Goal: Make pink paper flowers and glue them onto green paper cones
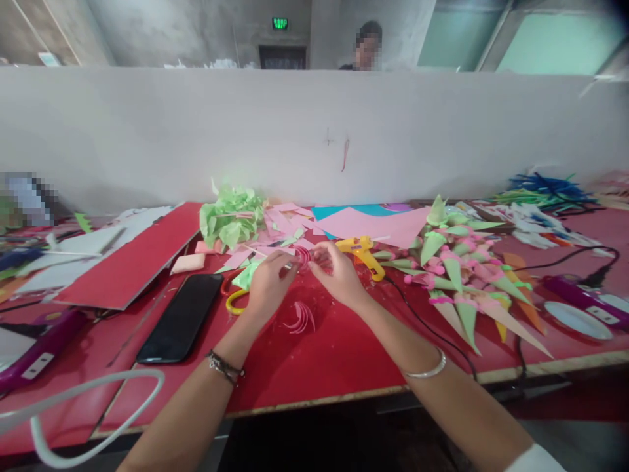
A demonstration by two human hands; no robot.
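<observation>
A small bundle of curled pink paper strips [303,254] is held up between my two hands. My left hand [271,282] pinches it from the left, fingers curled and partly hidden. From the other side, the thumb and fingertips of my right hand [339,270] close on its edge. Below them, a second fan of curled pink strips [299,318] lies on the red tabletop [324,367]. A yellow glue gun [362,250] rests just beyond my right hand. Beside my left wrist lie scissors with a yellow and red handle [236,303], partly covered by green paper.
A black phone [181,319] lies left, near a red board [132,255]. Crumpled green paper [230,216] and pink sheets [378,223] sit behind. Several green-and-pink paper cones [459,272] fill the right, beside a white dish [577,320]. A person [368,49] is beyond the partition.
</observation>
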